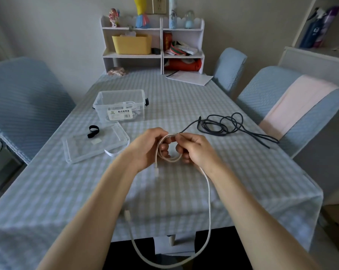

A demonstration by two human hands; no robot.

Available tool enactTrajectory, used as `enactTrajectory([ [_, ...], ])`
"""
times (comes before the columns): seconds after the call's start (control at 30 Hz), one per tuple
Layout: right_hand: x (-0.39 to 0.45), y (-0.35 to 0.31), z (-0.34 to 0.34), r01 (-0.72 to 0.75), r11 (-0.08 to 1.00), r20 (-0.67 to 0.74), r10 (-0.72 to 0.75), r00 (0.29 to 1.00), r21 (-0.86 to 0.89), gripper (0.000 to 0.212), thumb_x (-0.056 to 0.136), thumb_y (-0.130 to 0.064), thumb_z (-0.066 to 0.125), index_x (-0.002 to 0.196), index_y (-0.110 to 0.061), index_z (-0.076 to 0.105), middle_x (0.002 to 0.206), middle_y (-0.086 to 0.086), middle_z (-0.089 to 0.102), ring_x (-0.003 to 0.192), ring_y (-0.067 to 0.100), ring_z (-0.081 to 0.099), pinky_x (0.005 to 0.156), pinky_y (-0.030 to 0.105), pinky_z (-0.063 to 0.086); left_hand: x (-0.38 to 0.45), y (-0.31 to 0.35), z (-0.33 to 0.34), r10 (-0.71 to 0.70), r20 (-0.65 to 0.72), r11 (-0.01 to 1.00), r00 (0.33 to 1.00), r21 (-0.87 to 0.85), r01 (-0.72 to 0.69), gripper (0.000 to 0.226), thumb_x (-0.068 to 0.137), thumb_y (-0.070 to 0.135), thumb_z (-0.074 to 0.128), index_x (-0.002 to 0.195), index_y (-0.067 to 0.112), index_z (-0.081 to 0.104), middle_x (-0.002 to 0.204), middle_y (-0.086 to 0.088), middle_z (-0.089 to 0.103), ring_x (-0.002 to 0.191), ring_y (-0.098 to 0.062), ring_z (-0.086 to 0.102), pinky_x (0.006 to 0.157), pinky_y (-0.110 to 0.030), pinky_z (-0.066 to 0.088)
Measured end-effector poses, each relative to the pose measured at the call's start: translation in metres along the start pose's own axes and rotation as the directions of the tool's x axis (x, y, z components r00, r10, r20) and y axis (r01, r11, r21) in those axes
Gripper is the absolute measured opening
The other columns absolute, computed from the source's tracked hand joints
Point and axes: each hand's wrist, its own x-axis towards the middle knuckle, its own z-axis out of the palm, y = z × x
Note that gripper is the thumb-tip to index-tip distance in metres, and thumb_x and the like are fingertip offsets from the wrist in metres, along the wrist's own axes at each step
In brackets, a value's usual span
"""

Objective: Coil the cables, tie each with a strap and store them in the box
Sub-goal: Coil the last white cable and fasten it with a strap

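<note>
My left hand [148,148] and my right hand [194,150] both grip a white cable [209,193] above the table, with a small loop wound between them. The cable's long tail hangs off the table edge and curves back up to a plug near my left forearm. A loose black cable [223,124] lies tangled to the right. The clear box [119,106] stands at the left with a white cable inside. Its lid [95,144] lies in front, with a black strap [93,131] on it and a white strap [112,152] at its edge.
A white shelf unit [153,45] with a yellow bin stands at the table's far end, and papers [190,77] lie beside it. Blue-covered chairs [293,106] flank the checked tablecloth [67,191] on both sides.
</note>
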Motion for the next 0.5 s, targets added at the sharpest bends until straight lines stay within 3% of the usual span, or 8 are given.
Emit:
enactTrajectory([
  [0.13, 0.000, -0.001, 0.000, 0.053, 0.990, 0.000, -0.053, 0.999, -0.129, 0.026, 0.101, -0.020, 0.055, 0.084, -0.017, 0.073, 0.061, 0.002, 0.055, 0.046, 0.011, 0.038, 0.046, 0.025, 0.032, 0.009, 0.015, 0.002, -0.081, -0.041, 0.963, 0.996, 0.254, 0.089, 0.039, 0.095, 0.041, 0.056, 0.067, 0.013, 0.059, 0.049, 0.002, 0.038, 0.044, -0.014, 0.039, 0.051, -0.025, 0.045],
  [0.2, 0.000, -0.001, 0.000, 0.057, 0.987, -0.015, -0.060, 0.998, -0.148, 0.024, 0.101, -0.022, 0.055, 0.085, -0.016, 0.072, 0.062, 0.002, 0.058, 0.048, 0.012, 0.042, 0.046, 0.025, 0.035, 0.014, 0.014, 0.005, -0.087, -0.055, 0.957, 0.995, 0.273, 0.099, 0.039, 0.093, 0.042, 0.063, 0.066, 0.016, 0.056, 0.049, 0.005, 0.034, 0.040, -0.010, 0.033, 0.044, -0.021, 0.041],
  [0.3, 0.002, -0.001, 0.001, -0.008, 1.000, -0.030, 0.008, 1.000, -0.005, 0.022, 0.101, -0.022, 0.056, 0.086, -0.013, 0.070, 0.063, -0.001, 0.063, 0.052, 0.012, 0.050, 0.049, 0.023, 0.040, 0.024, 0.004, 0.007, -0.102, -0.061, 0.994, 0.993, 0.018, 0.104, 0.045, 0.093, 0.036, 0.065, 0.058, 0.018, 0.043, 0.048, 0.005, 0.031, 0.036, -0.009, 0.028, 0.034, -0.019, 0.029],
  [0.4, 0.003, -0.004, 0.001, -0.080, 0.972, 0.050, 0.071, 0.996, 0.221, 0.019, 0.101, -0.019, 0.054, 0.088, -0.009, 0.065, 0.066, 0.002, 0.067, 0.055, 0.014, 0.053, 0.048, 0.023, 0.039, 0.027, 0.000, 0.012, -0.075, -0.088, 0.968, 0.993, -0.246, 0.051, 0.048, 0.093, 0.030, 0.066, 0.057, 0.018, 0.036, 0.052, 0.001, 0.029, 0.034, -0.010, 0.032, 0.029, -0.018, 0.026],
  [0.5, 0.003, -0.007, -0.002, -0.100, 0.935, 0.100, 0.069, 0.993, 0.339, 0.021, 0.102, -0.017, 0.049, 0.087, -0.008, 0.061, 0.064, 0.004, 0.064, 0.050, 0.013, 0.050, 0.045, 0.022, 0.038, 0.025, 0.004, 0.014, -0.076, -0.024, 0.935, 0.997, -0.348, 0.063, 0.045, 0.095, 0.028, 0.062, 0.059, 0.018, 0.038, 0.044, 0.006, 0.030, 0.028, -0.006, 0.026, 0.027, -0.015, 0.023],
])
